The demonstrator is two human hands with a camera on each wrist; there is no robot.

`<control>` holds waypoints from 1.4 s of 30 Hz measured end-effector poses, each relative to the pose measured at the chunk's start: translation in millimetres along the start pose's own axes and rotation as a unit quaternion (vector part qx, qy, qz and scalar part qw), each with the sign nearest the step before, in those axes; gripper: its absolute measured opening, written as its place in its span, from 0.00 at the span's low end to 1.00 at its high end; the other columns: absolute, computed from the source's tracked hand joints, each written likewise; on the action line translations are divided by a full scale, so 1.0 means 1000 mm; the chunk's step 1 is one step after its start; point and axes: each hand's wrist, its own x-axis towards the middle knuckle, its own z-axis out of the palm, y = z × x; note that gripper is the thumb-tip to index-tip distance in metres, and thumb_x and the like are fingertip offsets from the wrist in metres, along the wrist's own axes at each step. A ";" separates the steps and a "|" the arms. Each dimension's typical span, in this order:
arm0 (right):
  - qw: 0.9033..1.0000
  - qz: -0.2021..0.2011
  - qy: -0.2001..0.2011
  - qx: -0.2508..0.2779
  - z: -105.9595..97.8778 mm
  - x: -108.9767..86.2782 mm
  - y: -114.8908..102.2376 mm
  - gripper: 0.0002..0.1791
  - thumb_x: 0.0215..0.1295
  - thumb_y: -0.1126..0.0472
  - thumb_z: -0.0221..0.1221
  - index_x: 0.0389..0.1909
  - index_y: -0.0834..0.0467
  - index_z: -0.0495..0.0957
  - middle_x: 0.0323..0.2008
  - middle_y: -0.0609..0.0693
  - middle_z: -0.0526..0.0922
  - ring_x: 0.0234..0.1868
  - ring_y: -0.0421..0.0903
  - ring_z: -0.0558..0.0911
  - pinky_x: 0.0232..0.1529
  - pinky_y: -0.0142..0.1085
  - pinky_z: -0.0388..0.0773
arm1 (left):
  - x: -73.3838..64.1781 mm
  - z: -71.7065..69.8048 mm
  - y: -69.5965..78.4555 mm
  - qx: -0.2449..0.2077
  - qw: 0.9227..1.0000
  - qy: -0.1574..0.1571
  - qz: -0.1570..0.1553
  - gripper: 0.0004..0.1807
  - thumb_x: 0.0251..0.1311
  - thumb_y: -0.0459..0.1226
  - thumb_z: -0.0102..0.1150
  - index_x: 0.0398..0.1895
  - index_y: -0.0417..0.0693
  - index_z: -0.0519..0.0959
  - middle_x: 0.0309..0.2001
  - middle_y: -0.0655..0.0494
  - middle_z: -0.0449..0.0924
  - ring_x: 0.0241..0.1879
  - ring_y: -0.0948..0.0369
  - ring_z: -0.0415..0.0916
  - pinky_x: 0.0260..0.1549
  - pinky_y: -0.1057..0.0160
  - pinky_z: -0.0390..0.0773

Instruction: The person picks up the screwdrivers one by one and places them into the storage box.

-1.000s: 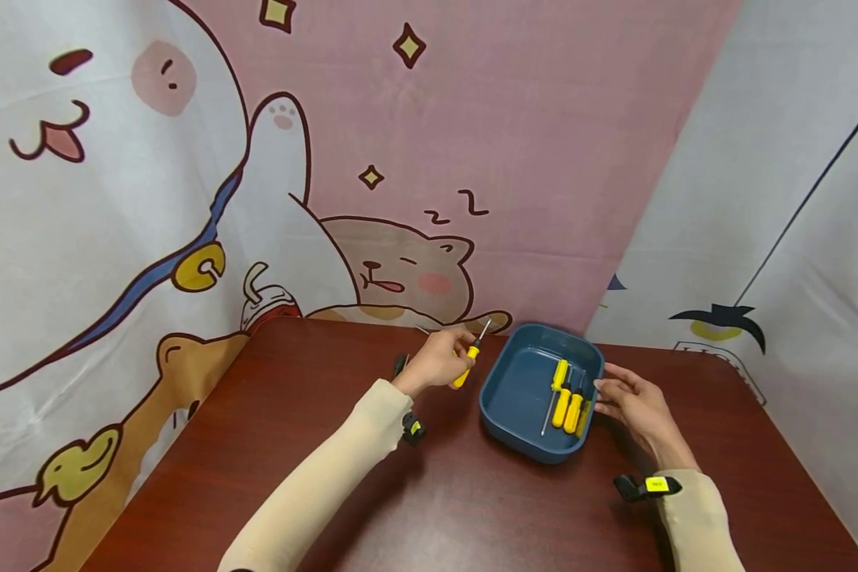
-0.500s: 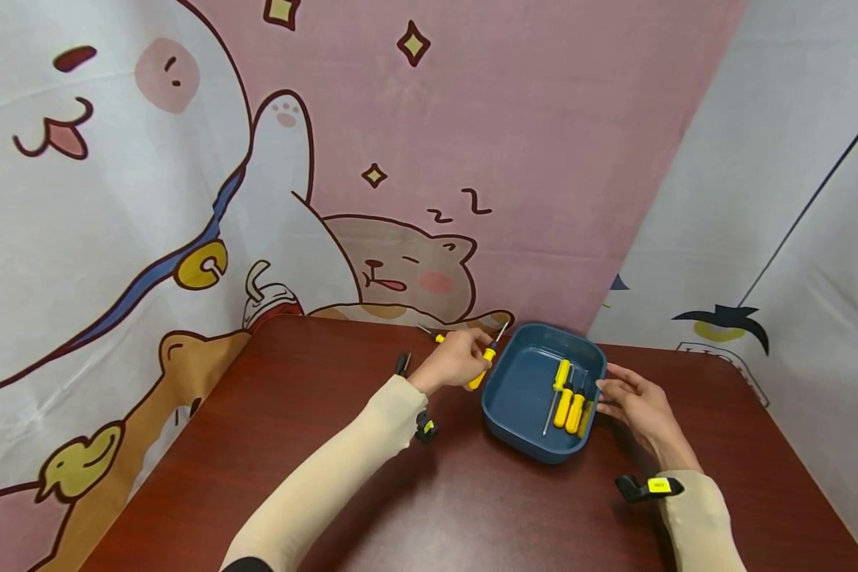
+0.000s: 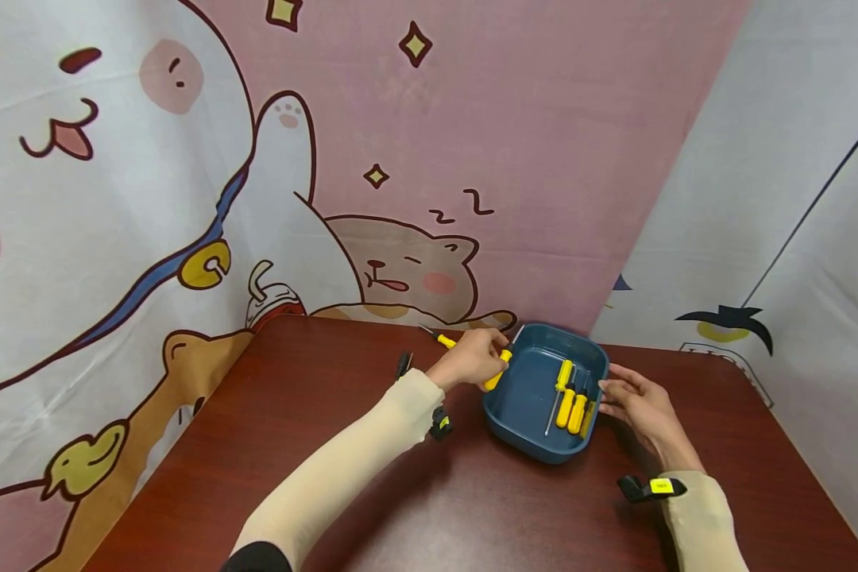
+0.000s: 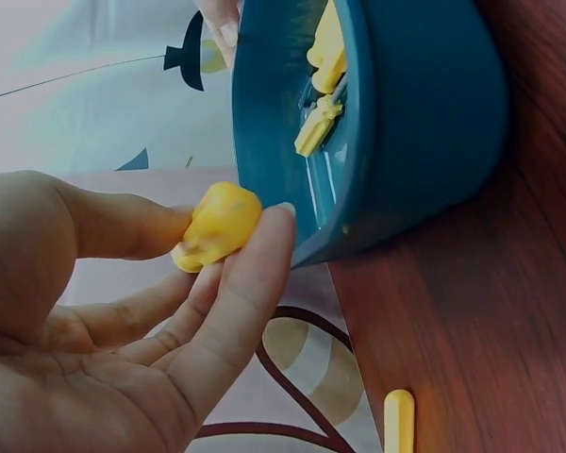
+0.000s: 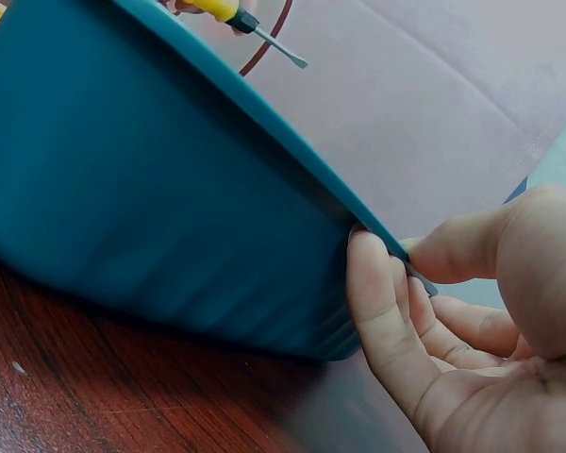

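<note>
My left hand [image 3: 475,357] pinches a screwdriver [image 3: 499,373] by its yellow handle, close to the left rim of a blue plastic bin [image 3: 518,441]. The handle's end [image 4: 222,222] faces the left wrist camera, between thumb and fingers. In the right wrist view its flat metal tip [image 5: 297,61] points out above the bin's rim. My right hand [image 3: 643,409] grips the bin's right rim, with the thumb [image 5: 453,247] on the inner side and fingers along the outer wall. Several yellow-handled screwdrivers [image 3: 565,405] lie in the right part of the bin.
Behind my left hand, another yellow-handled screwdriver [image 3: 446,341] lies near the table's back edge. A dark-handled tool [image 3: 403,365] lies left of my left wrist. The reddish-brown wooden table [image 3: 515,516] ends against a cartoon-printed cloth [image 3: 543,199].
My left hand has moved right with the screwdriver, from over the table to the bin's left rim. More of the screwdriver behind it now shows. My right hand stays on the rim.
</note>
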 end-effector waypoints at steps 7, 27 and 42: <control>1.000 0.002 0.000 -0.002 -0.001 0.000 0.000 0.41 0.75 0.56 0.59 0.81 0.63 0.50 0.42 0.38 0.81 0.40 0.35 0.82 0.44 0.31 0.86 | 0.007 0.008 0.005 0.005 1.000 -0.024 -0.013 0.25 0.64 0.31 0.66 0.64 0.38 0.75 0.35 0.49 0.80 0.23 0.58 0.82 0.25 0.60 0.87; 1.000 0.013 0.005 -0.024 0.002 0.000 0.000 0.43 0.75 0.51 0.59 0.81 0.60 0.49 0.47 0.42 0.81 0.42 0.35 0.81 0.46 0.31 0.86 | 0.029 0.023 0.016 0.030 0.992 -0.085 -0.082 0.24 0.65 0.33 0.66 0.63 0.40 0.76 0.32 0.49 0.77 0.22 0.56 0.84 0.29 0.57 0.88; 0.999 0.020 0.005 -0.025 0.002 -0.001 -0.001 0.43 0.76 0.51 0.58 0.82 0.60 0.49 0.49 0.44 0.81 0.42 0.35 0.81 0.46 0.31 0.86 | 0.040 0.039 0.024 0.010 0.989 -0.123 -0.082 0.14 0.65 0.32 0.65 0.53 0.36 0.82 0.30 0.49 0.80 0.26 0.56 0.83 0.29 0.56 0.88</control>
